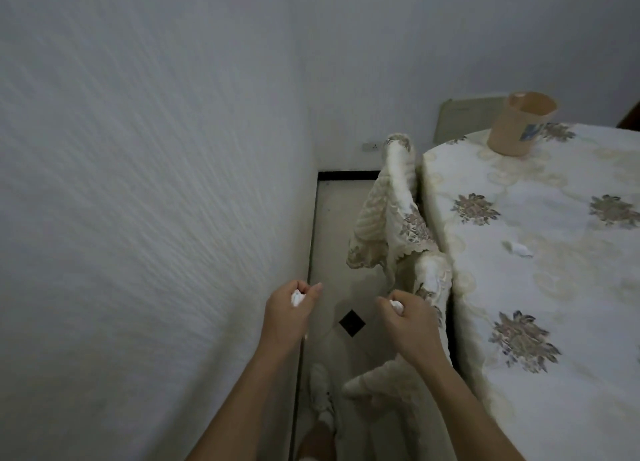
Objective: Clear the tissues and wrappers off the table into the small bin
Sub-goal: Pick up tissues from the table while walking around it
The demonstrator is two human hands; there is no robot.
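Observation:
My left hand point(289, 306) is closed around a crumpled white tissue point(298, 298), held over the floor left of the table. A second white tissue wad point(397, 305) pokes out of my closed right hand point(410, 317), which hovers beside the table's edge. Another small white tissue point(521, 250) lies on the floral tablecloth point(554, 280) at the right. The small beige bin point(519, 124) stands upright on the table's far part, well beyond both hands.
A white textured wall fills the left. A narrow strip of tiled floor point(341, 239) runs between wall and table. Cloth-covered chairs point(394, 214) stand against the table's left side. My white shoe point(322, 396) shows below.

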